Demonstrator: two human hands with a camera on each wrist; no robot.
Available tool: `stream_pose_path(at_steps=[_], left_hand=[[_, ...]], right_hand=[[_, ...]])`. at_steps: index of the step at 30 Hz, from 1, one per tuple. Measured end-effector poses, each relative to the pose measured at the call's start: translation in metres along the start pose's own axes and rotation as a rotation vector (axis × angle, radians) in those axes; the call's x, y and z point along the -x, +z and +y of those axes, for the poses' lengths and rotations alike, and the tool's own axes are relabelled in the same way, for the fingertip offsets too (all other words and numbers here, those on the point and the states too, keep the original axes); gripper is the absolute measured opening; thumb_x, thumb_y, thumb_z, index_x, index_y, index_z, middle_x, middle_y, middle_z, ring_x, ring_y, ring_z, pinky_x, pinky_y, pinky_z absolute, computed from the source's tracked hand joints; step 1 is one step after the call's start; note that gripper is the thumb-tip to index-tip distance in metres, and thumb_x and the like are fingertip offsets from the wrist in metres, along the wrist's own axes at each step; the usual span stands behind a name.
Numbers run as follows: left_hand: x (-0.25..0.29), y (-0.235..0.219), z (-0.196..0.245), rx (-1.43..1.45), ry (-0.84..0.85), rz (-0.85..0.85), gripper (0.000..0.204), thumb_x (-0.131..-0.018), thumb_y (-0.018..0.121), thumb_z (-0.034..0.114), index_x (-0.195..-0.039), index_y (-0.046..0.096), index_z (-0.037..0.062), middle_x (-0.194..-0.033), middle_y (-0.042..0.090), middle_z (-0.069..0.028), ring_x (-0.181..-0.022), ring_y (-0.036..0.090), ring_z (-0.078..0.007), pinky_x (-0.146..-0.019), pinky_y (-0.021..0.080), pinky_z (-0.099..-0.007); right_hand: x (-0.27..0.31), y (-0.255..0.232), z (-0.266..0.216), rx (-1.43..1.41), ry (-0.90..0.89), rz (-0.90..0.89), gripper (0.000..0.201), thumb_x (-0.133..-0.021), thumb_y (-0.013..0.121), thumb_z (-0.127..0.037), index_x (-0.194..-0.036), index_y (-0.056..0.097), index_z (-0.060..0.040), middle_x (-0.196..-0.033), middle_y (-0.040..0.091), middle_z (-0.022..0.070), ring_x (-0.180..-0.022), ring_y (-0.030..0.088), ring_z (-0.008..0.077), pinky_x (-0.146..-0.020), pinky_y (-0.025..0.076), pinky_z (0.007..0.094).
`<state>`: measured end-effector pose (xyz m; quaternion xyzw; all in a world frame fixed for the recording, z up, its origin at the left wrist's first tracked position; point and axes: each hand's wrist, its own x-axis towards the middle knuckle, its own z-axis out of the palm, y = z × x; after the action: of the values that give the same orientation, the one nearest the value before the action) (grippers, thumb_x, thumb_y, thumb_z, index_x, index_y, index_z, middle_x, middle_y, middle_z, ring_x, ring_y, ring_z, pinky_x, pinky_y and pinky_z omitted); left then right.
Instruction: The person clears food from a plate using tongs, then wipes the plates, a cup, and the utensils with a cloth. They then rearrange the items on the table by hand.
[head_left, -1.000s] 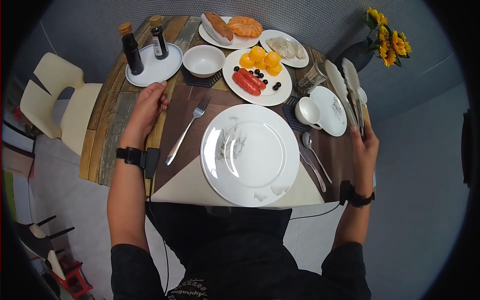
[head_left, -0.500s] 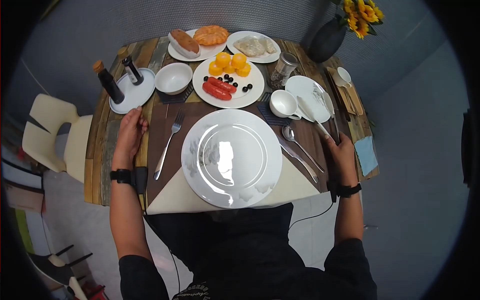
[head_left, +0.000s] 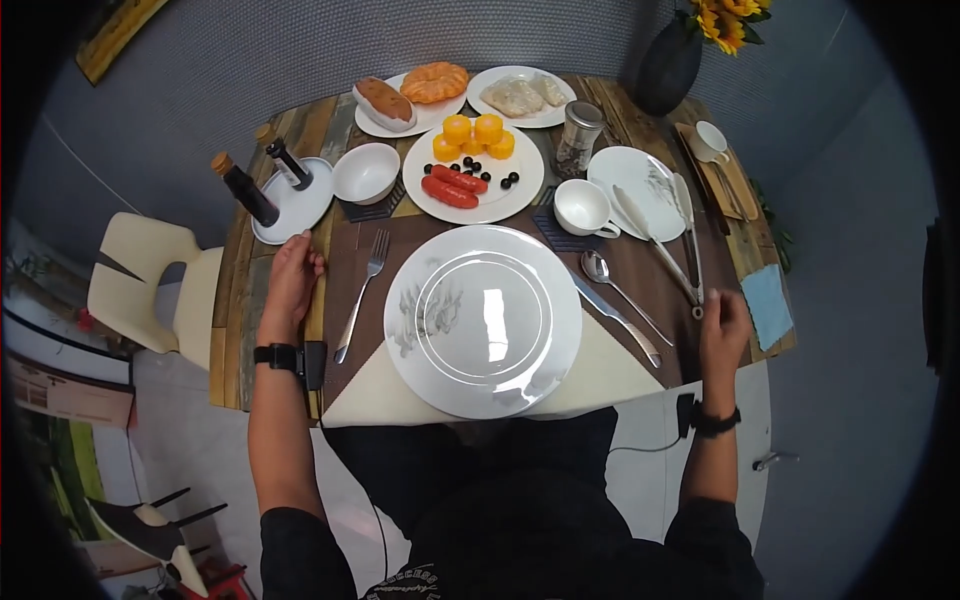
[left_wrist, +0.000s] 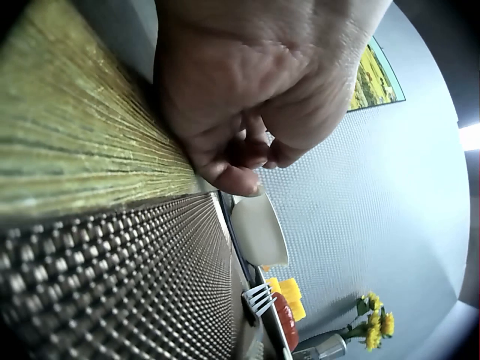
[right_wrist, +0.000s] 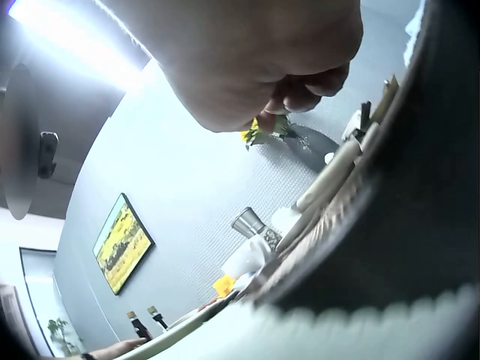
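My left hand (head_left: 291, 282) rests on the wooden table left of the brown placemat, fingers loosely curled around nothing. In the left wrist view the same hand (left_wrist: 251, 97) is beside the placemat edge, a white bowl beyond its fingertips. My right hand (head_left: 724, 335), also loosely curled and holding nothing, is just right of the handle end of a pair of metal tongs (head_left: 663, 258). The tongs lie spread, with their tips over a small white plate (head_left: 620, 180) and their joined end on the placemat. The right wrist view shows this hand (right_wrist: 277, 67) with no object in it.
A large white plate (head_left: 540, 330) is in front of me, with a fork (head_left: 362, 295) left, a knife (head_left: 620, 322) and spoon (head_left: 625, 295) right. Behind stand a cup (head_left: 580, 208), pepper mill (head_left: 578, 140), food plate (head_left: 415, 195), bowl (head_left: 365, 172) and sauce bottles (head_left: 245, 190).
My right hand has lowered the tongs from upright onto the small plate and placemat, let go and drawn back. The left hand stays by the placemat. The head view has shifted.
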<state>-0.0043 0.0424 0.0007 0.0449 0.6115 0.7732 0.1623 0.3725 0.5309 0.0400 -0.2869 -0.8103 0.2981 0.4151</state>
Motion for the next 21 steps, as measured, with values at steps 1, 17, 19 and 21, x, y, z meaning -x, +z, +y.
stream_pose_path(at_steps=[1,17,19,21], left_hand=[[0.001,0.003,0.001,-0.029,-0.007,0.008,0.027,-0.103,0.062,0.03,-0.084,0.052,0.0133,-0.074,0.048,0.0026,-0.068,0.051,-0.0104,-0.063,0.044,-0.0241],[0.001,0.202,0.112,-0.57,0.241,-0.398,0.025,-0.103,0.06,0.033,-0.101,0.059,0.0085,-0.09,0.056,0.0017,-0.082,0.054,-0.007,-0.073,0.043,-0.0221],[-0.015,0.251,0.103,-0.657,0.295,-0.446,0.032,-0.099,0.065,0.036,-0.112,0.061,0.0065,-0.1,0.06,-0.0012,-0.094,0.059,-0.0091,-0.079,0.046,-0.0229],[-0.034,0.292,0.091,-0.703,0.321,-0.454,0.038,-0.098,0.067,0.038,-0.117,0.062,0.0054,-0.107,0.061,-0.003,-0.101,0.06,-0.0112,-0.084,0.048,-0.0245]], right_hand=[[0.014,-0.001,0.006,-0.008,0.008,-0.003,0.026,-0.098,0.068,-0.017,-0.083,0.06,0.003,-0.075,0.059,0.0075,-0.069,0.056,0.0147,-0.064,0.046,0.0322],[0.054,0.005,0.013,-0.127,0.006,0.043,0.027,-0.097,0.064,-0.006,-0.073,0.056,0.002,-0.065,0.053,0.0056,-0.058,0.047,0.012,-0.054,0.035,0.0294],[0.053,0.004,0.008,-0.118,0.008,0.041,0.025,-0.096,0.065,-0.005,-0.073,0.058,0.0023,-0.065,0.052,0.0059,-0.057,0.047,0.0125,-0.053,0.035,0.0297],[0.053,0.005,0.007,-0.115,0.01,0.048,0.023,-0.095,0.065,-0.004,-0.074,0.059,0.0024,-0.066,0.052,0.006,-0.057,0.047,0.0126,-0.053,0.036,0.0296]])
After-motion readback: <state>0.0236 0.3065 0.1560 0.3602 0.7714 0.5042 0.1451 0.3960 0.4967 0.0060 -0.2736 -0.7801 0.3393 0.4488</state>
